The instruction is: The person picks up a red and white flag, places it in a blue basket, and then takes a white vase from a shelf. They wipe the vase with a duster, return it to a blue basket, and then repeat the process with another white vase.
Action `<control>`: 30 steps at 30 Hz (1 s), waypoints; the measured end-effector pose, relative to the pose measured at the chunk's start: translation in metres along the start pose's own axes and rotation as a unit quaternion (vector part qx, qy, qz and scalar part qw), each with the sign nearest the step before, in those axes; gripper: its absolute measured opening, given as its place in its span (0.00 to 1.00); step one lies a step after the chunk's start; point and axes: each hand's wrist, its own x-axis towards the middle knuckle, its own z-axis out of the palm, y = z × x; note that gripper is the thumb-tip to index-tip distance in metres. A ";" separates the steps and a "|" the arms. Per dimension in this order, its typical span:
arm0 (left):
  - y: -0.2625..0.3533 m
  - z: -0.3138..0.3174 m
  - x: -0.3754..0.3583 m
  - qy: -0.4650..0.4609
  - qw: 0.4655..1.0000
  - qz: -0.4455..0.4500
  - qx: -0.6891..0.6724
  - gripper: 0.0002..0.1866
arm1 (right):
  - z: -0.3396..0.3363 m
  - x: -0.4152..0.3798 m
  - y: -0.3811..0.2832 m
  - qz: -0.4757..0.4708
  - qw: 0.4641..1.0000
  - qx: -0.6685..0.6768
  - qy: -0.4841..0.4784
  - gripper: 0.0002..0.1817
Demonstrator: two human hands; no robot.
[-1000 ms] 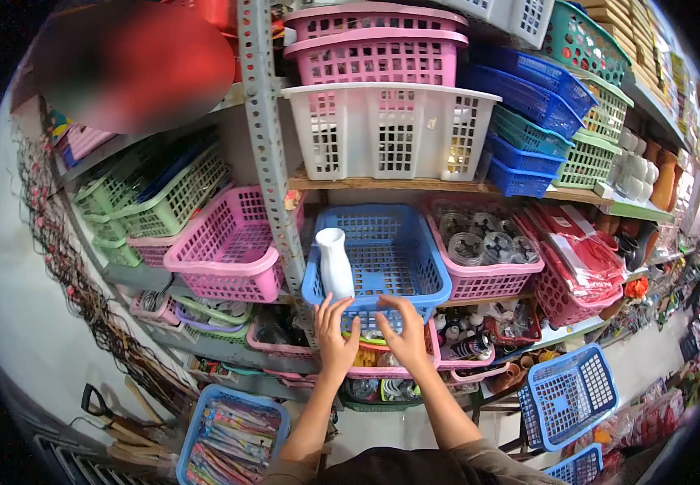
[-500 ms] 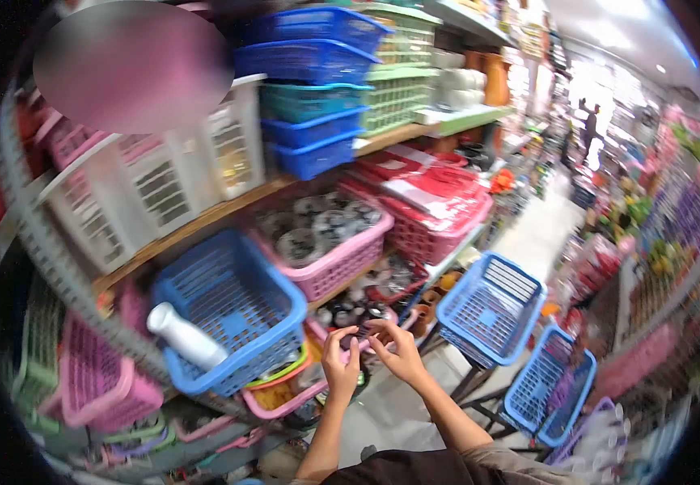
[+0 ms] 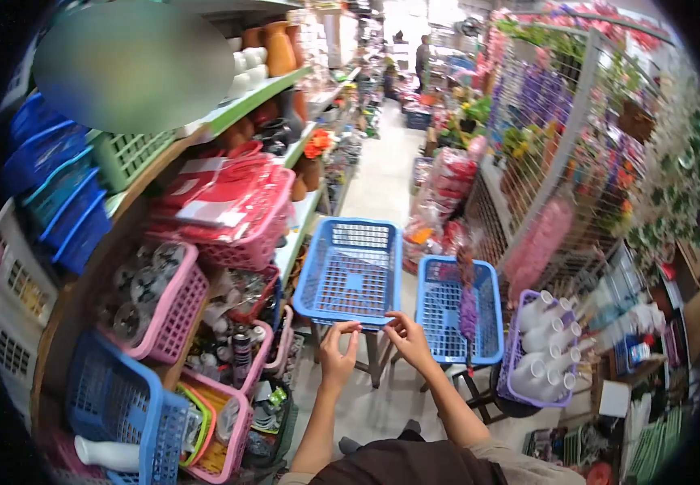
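Note:
My left hand is raised in front of me with its fingers loosely curled and the thumb apart, nothing in it. Close by on the right, my right hand is held the same way, thumb and forefinger apart, also without anything in it. Both sets of fingertips overlap the near rim of a blue plastic basket in this view. That basket has a lattice bottom and nothing inside, and stands on dark legs. Right of it, a second blue basket holds a long stem with purple flowers.
At right, a purple basket holds several white vases. Shelves on the left carry pink baskets and a blue basket with a white vase. An aisle runs ahead, with a person far off.
My view has swung to the right, so the shelves shift left and the two blue baskets come to the middle. My hands now overlap the basket instead of the shelf goods.

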 end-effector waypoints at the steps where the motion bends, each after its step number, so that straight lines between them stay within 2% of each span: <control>1: -0.005 0.014 0.001 -0.011 0.999 -0.012 -0.031 0.07 | -0.014 0.000 0.014 -0.018 0.999 -0.025 0.030 0.15; 5: -0.003 0.063 -0.004 -0.089 0.995 -0.027 -0.048 0.07 | -0.068 -0.011 0.073 0.000 0.987 -0.050 0.149 0.14; 6: -0.004 0.075 -0.008 -0.101 0.993 -0.030 -0.051 0.07 | -0.082 -0.016 0.080 0.062 0.982 -0.049 0.172 0.16; 8: -0.008 0.097 -0.017 -0.141 0.988 -0.034 -0.061 0.08 | -0.105 -0.024 0.132 0.058 0.943 -0.207 0.255 0.20; 9: -0.008 0.107 -0.021 -0.158 0.983 -0.053 -0.071 0.08 | -0.115 -0.031 0.146 0.119 0.928 -0.236 0.263 0.29; 10: -0.008 0.118 -0.024 -0.166 0.982 -0.054 -0.073 0.08 | -0.121 -0.036 0.165 0.125 0.925 -0.237 0.269 0.29; 12: -0.010 0.140 -0.030 -0.183 0.975 -0.078 -0.096 0.09 | -0.132 -0.048 0.212 0.145 0.882 -0.331 0.302 0.38; 13: -0.014 0.150 -0.033 -0.200 0.973 -0.074 -0.087 0.10 | -0.136 -0.052 0.232 0.186 0.891 -0.313 0.270 0.46; 14: -0.014 0.161 -0.035 -0.206 0.972 -0.076 -0.090 0.10 | -0.140 -0.054 0.242 0.218 0.906 -0.260 0.251 0.49; 16: -0.013 0.180 -0.041 -0.223 0.963 -0.094 -0.118 0.09 | -0.139 -0.060 0.284 0.174 0.930 -0.158 0.282 0.51; 17: -0.016 0.189 -0.045 -0.225 0.963 -0.089 -0.120 0.09 | -0.144 -0.059 0.268 0.227 0.934 -0.088 0.260 0.53; 18: -0.013 0.197 -0.048 -0.231 0.961 -0.091 -0.122 0.09 | -0.146 -0.058 0.266 0.238 0.929 -0.060 0.277 0.52; 20: -0.007 0.212 -0.052 -0.254 0.956 -0.095 -0.115 0.09 | -0.154 -0.056 0.263 0.321 0.908 0.068 0.259 0.50; 22: -0.007 0.228 -0.058 -0.270 0.953 -0.092 -0.104 0.09 | -0.157 -0.055 0.289 0.324 0.901 0.100 0.272 0.38; 24: 0.001 0.243 -0.061 -0.293 0.946 -0.082 -0.115 0.09 | -0.169 -0.065 0.234 0.304 0.911 0.037 0.276 0.28; 25: 0.003 0.251 -0.063 -0.304 0.943 -0.071 -0.116 0.09 | -0.176 -0.071 0.224 0.331 0.902 0.074 0.266 0.24; 26: 0.006 0.259 -0.064 -0.315 0.939 -0.068 -0.120 0.09 | -0.185 -0.079 0.211 0.332 0.898 0.075 0.278 0.24; 28: 0.011 0.273 -0.066 -0.351 0.926 -0.060 -0.128 0.09 | -0.199 -0.097 0.189 0.298 0.908 -0.007 0.294 0.25; 29: 0.016 0.280 -0.068 -0.363 0.919 -0.058 -0.143 0.09 | -0.200 -0.107 0.223 0.262 0.901 -0.068 0.339 0.27; 30: 0.015 0.289 -0.072 -0.375 0.913 -0.054 -0.151 0.09 | -0.212 -0.116 0.215 0.264 0.895 -0.070 0.354 0.27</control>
